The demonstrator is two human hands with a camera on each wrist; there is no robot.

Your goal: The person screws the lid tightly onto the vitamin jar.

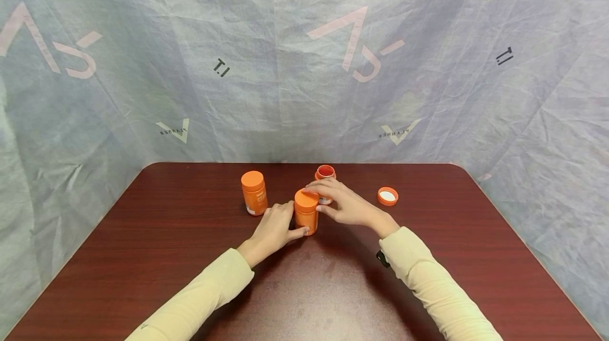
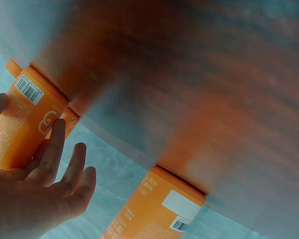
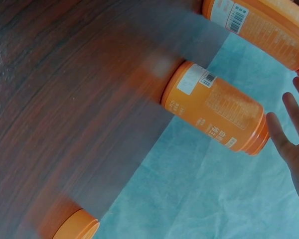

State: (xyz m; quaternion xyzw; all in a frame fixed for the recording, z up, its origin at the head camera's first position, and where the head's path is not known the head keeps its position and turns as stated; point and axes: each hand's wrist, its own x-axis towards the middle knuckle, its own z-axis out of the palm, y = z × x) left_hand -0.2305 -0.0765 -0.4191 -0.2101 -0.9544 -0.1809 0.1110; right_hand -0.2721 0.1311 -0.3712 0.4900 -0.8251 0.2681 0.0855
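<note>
In the head view, an orange bottle (image 1: 306, 219) with an orange cap (image 1: 306, 199) stands upright on the table. My left hand (image 1: 272, 229) holds its body, thumb at the near side and fingers at the left. The left wrist view shows the same bottle (image 2: 27, 119) between thumb and fingers. From the right, my right hand (image 1: 346, 203) grips the cap, fingers over its top and thumb against its side. Just behind that hand stands an uncapped orange bottle (image 1: 325, 172), partly hidden; the right wrist view shows its body (image 3: 214, 107) near some outstretched fingers.
A capped orange bottle (image 1: 254, 195) stands to the left of my left hand. To the right, a loose orange cap (image 1: 387, 196) lies with its white inside up. The dark red table (image 1: 157, 256) ends at a grey printed curtain (image 1: 276, 92).
</note>
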